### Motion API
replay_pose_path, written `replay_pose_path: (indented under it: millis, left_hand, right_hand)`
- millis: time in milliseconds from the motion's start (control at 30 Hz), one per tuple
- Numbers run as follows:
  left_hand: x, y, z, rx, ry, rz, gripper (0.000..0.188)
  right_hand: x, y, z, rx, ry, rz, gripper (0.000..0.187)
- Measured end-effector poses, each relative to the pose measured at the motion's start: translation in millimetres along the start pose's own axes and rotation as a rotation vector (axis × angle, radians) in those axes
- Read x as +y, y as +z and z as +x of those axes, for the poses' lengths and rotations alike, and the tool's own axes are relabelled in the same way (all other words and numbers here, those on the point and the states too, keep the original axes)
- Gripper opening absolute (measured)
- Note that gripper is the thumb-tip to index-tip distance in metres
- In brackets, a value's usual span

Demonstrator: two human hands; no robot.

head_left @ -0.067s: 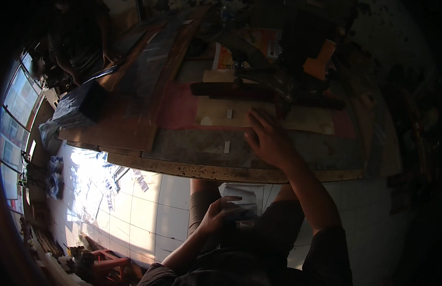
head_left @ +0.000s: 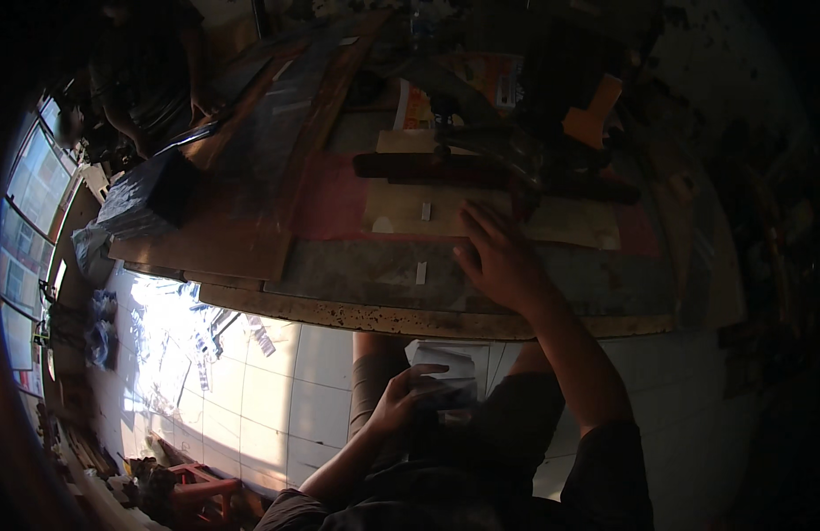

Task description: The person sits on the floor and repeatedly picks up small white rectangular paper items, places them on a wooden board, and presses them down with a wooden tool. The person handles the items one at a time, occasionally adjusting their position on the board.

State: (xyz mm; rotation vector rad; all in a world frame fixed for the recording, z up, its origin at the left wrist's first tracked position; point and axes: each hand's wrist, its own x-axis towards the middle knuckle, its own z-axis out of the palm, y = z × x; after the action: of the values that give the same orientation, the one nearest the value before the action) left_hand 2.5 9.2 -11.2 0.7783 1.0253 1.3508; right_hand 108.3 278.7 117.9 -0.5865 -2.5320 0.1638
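Still the left hand [head_left: 397,400] grips a white packet [head_left: 454,365], the right hand [head_left: 500,263] loosely spread over tan board [head_left: 396,211].

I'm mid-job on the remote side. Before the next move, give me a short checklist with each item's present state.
1. Left hand has hold of the white piece over the lap: ok.
2. Right hand pressing on the cream sheet: cannot tell; contact is unclear.
3. Upper white strip lying on the cream sheet: ok.
4. Gray tabletop free of loose bits: not ok; the lower white strip lies there.
5. Dark bar touching the cream sheet: cannot tell, too dark.
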Motion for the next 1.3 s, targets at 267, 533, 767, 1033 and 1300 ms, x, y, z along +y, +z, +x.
replay_pose_path:
  millis: [267,533,767,1033,1300]
  left_hand:
    - [2.6,0.8,-1.0,-0.013,-0.01,-0.072,0.044]
    - [-2.1,1.3,-0.7,-0.017,-0.002,-0.075,0.044]
    - [-10.1,-1.5,-3.8,-0.009,0.016,-0.092,0.046]
    - [1.6,-1.0,-7.8,0.035,0.023,0.024,0.048]
    - [-0.3,-7.8,-14.1,0.076,-0.019,0.017,0.044]
  right_hand:
    - [2.3,-0.9,-1.0,-0.032,0.013,0.004,0.05]
    - [2.9,1.3,-1.4,-0.014,-0.009,-0.037,0.052]
    - [1.9,4.2,-1.6,-0.009,-0.007,-0.009,0.053]
    - [-11.6,0.2,-13.4,-0.031,0.012,-0.021,0.052]
    - [-48.9,-33.6,-93.7,0.036,0.087,0.103,0.046]
